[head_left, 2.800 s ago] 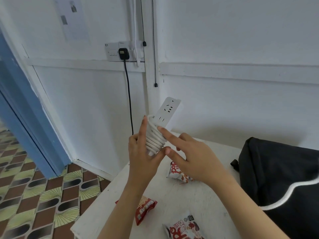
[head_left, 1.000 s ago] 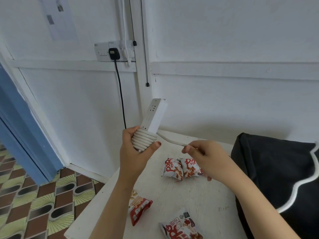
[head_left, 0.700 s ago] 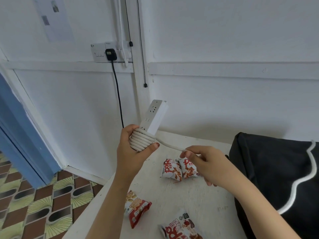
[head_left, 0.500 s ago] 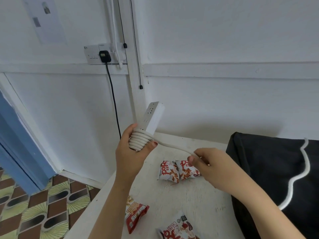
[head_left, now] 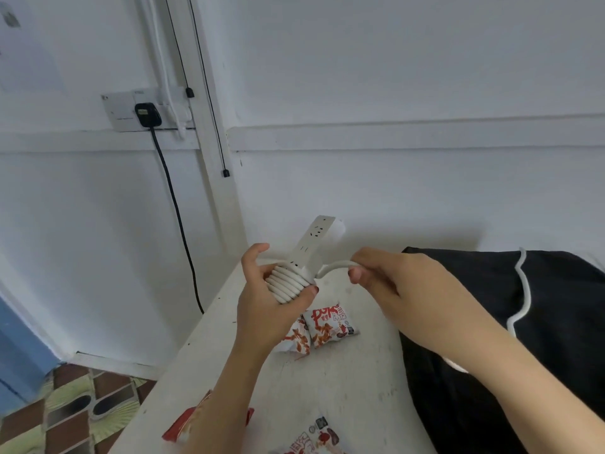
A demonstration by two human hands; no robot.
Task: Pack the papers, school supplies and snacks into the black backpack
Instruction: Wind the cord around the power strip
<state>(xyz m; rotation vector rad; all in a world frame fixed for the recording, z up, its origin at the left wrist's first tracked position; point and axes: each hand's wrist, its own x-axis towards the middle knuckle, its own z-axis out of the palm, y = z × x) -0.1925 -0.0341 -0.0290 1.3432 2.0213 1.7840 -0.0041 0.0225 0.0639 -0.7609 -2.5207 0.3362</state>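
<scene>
Bottom edge: red pack (head_left: 183, 430) half under left forearm, second pack (head_left: 311, 440) beside it, both on tabletop (head_left: 360, 381). Mid-frame: pack pair (head_left: 330, 324) just below hands. Backpack (head_left: 540, 322) at right, on tabletop. Left grip (head_left: 271, 306) curled round cord coil (head_left: 288, 283) wound on strip (head_left: 314, 244), strip tilted up. Right grip (head_left: 393, 283) pinches loose cord (head_left: 330, 267) just beside coil. Upper left: wall socket (head_left: 118, 109), black plug (head_left: 147, 113) in it.
</scene>
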